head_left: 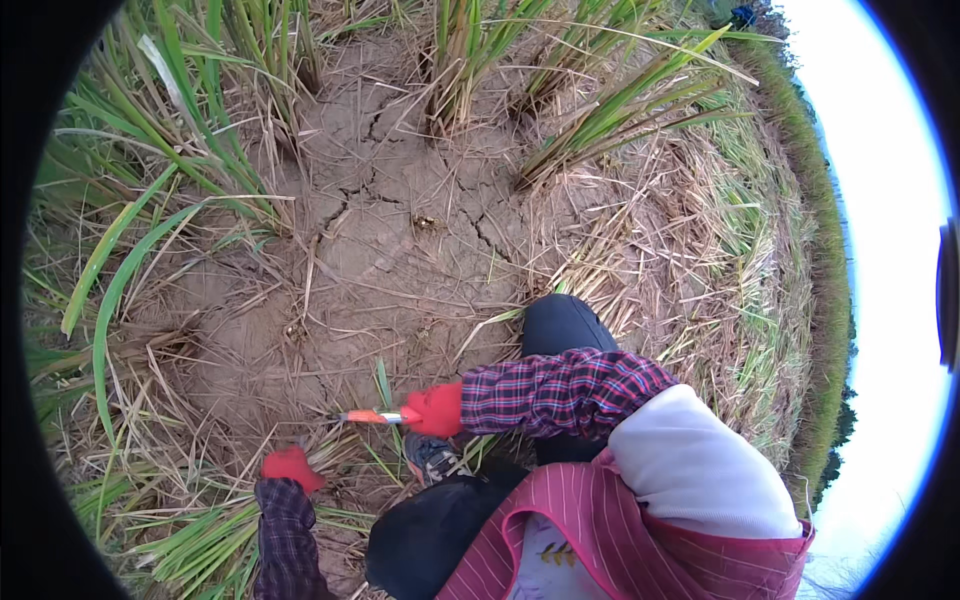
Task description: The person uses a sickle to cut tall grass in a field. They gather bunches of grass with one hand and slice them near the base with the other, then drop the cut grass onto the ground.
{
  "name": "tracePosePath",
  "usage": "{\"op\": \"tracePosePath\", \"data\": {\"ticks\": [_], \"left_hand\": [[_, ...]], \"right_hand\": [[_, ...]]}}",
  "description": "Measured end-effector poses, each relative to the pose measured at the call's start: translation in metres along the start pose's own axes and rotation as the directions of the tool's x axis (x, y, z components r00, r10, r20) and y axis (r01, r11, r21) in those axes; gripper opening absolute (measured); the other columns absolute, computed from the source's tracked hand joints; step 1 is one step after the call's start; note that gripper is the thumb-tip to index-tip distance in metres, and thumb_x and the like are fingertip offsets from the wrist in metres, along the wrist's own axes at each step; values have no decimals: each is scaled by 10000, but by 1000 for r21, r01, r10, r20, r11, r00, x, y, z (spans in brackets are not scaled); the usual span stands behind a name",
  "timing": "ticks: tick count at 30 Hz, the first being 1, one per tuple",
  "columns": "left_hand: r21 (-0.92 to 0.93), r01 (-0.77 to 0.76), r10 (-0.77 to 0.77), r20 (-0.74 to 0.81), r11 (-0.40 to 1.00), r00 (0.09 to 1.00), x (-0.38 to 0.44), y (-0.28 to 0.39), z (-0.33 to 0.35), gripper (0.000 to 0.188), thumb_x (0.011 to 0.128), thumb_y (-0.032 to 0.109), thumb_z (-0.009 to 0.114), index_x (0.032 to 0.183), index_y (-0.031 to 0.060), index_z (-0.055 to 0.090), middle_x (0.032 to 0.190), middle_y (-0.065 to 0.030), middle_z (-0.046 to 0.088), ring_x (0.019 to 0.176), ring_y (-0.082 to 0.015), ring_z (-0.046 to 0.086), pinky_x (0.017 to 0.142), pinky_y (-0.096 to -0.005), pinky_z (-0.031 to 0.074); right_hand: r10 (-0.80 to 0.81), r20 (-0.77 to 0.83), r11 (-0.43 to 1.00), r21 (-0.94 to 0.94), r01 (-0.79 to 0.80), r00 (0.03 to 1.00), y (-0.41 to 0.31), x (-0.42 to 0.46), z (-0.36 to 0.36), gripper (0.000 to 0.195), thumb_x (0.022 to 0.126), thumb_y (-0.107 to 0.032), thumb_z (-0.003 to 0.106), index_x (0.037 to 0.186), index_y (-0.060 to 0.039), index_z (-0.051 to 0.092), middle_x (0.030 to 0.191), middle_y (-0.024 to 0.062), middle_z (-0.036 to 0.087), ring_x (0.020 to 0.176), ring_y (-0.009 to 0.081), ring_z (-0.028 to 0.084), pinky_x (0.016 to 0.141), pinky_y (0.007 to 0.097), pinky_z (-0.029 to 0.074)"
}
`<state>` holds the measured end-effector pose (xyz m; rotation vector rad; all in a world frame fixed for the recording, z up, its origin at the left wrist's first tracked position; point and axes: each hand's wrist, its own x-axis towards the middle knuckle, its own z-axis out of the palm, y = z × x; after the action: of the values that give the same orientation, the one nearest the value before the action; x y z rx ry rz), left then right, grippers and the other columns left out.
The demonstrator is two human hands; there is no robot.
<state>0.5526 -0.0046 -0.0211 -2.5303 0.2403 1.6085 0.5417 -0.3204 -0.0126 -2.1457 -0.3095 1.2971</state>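
My right hand (435, 409), in a red glove, is closed around the orange handle of a hand tool that looks like a sickle (373, 416). Its thin dark end points left, low over the straw, and its blade is hard to make out. Below and to the left is my left hand (292, 469), also red-gloved, its fingers curled down by dry straw. Whether it grips any stalks is hidden. Cut green rice-like stalks (202, 541) lie on the ground beside and under my left forearm.
Standing clumps of grassy stalks (457, 67) rise from cracked soil (390, 247) along the top and left. A cut stubble stump (427, 223) sits mid-ground. Cut straw (660, 232) covers the right side. My shoe (435, 457) and bent knee (562, 322) are close to my right arm.
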Motion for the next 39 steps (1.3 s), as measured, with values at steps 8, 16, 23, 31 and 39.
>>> {"op": "tracePosePath", "data": {"ticks": [8, 16, 23, 31, 39], "left_hand": [[-136, -254, 257, 4, 958, 966, -48, 40, 37, 408, 586, 325, 713, 876, 44, 650, 894, -159, 661, 884, -342, 636, 771, -425, 515], [-167, 175, -90, 423, 970, 902, -144, 25, 206, 308, 534, 275, 770, 784, 101, 728, 842, -111, 697, 853, -271, 675, 672, -402, 538], [-631, 358, -49, 452, 689, 891, -222, 69, 333, 1115, 532, 626, 748, 1364, -9, 361, 1245, -278, 520, 1210, -360, 478, 1022, -394, 379], [-815, 115, -512, -241, 568, 824, -99, -13, 153, 721, 757, 449, 695, 1280, 15, 454, 1139, -221, 600, 1067, -356, 575, 898, -402, 455], [-998, 54, -691, 16, 33, 723, 4, -13, 167, 588, 758, 344, 706, 1139, -61, 515, 974, -225, 628, 917, -317, 615, 796, -379, 463]], "right_hand": [[401, 199, 878, 195, -437, 894, -7, -128, -48, 329, 855, -307, 571, 992, -10, 527, 684, 106, 627, 556, 175, 625, 519, 332, 500], [257, -13, 835, 507, -215, 966, -35, -42, -54, 277, 873, -244, 577, 976, -8, 473, 680, 66, 549, 547, 125, 562, 429, 283, 458], [132, -2, 899, 421, -119, 991, -35, -30, -54, 267, 852, -204, 594, 991, -12, 469, 691, 77, 578, 572, 138, 587, 503, 304, 472], [47, -1, 939, 340, -44, 999, -21, -27, -27, 283, 850, -199, 595, 1041, -17, 492, 723, 83, 605, 601, 141, 597, 560, 308, 480], [55, 67, 924, 374, -76, 996, -27, -28, -19, 316, 849, -187, 597, 1104, -29, 499, 746, 97, 616, 662, 156, 638, 590, 318, 497]]}}
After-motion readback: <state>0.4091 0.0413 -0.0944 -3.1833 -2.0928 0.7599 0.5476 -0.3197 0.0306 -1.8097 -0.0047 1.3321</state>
